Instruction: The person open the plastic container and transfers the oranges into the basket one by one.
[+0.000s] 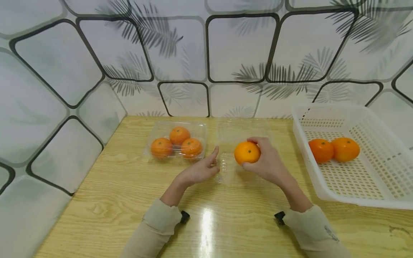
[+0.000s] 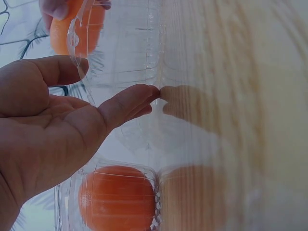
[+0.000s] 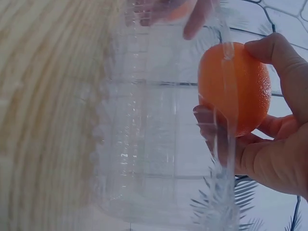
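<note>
My right hand (image 1: pixel 269 161) grips an orange (image 1: pixel 247 153) between thumb and fingers, above the base of an opened clear plastic clamshell box (image 1: pixel 226 175). In the right wrist view, the same orange (image 3: pixel 240 86) shows partly through the box's clear wall (image 3: pixel 144 130). My left hand (image 1: pixel 200 171) is at the left side of this box. Its fingers (image 2: pixel 130 103) extend fairly straight along the outside wall, and its thumb is by the rim; how firmly they touch is unclear. Left of that hand, a second clear box (image 1: pixel 175 125) contains three oranges (image 1: pixel 179 135).
To the right stands a white perforated plastic basket (image 1: pixel 355 179) with two oranges (image 1: pixel 345 149) inside. The opened box's lid (image 1: pixel 243 129) lies back toward the patterned wall (image 1: pixel 242 50). Everything stands on a wood-grain table (image 1: pixel 122 200).
</note>
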Demonstrator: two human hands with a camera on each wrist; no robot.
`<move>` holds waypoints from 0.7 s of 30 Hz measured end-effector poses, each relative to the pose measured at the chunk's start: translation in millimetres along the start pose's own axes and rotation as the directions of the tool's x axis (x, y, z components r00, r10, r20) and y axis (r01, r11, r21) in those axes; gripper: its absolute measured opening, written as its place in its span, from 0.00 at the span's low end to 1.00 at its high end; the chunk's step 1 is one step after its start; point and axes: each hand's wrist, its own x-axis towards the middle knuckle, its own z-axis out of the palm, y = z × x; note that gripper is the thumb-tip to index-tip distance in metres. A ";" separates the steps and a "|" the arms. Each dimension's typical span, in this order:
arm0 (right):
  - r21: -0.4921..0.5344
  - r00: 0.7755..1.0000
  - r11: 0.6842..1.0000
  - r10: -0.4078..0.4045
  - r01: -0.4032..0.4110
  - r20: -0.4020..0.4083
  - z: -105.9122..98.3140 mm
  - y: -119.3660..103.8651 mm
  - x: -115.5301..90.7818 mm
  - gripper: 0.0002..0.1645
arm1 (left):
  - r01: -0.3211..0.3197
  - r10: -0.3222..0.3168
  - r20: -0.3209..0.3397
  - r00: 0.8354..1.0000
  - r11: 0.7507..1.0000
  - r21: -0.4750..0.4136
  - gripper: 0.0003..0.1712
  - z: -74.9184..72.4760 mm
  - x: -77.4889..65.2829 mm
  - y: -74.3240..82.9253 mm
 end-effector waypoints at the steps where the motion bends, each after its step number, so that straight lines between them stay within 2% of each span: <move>1: 0.003 1.000 1.000 -0.006 0.006 -0.014 -1.8 0.0 -0.5 0.42 | 0.002 -0.002 0.001 1.000 1.000 0.000 0.44 0.3 -0.2 0.4; 11: 0.020 0.991 0.998 -0.065 0.067 -0.113 -17.9 0.2 -3.1 0.40 | -0.001 0.001 0.002 1.000 1.000 -0.011 0.43 0.4 0.4 -1.5; 16: 0.009 0.975 0.990 -0.134 0.138 -0.177 -26.5 0.8 -2.9 0.41 | -0.007 0.007 0.000 1.000 1.000 -0.002 0.44 -0.7 -0.1 -1.1; 21: 0.011 0.968 0.993 -0.114 0.120 -0.222 -40.0 -2.0 -8.9 0.41 | -0.010 0.010 0.010 1.000 1.000 -0.006 0.44 0.1 0.1 -1.3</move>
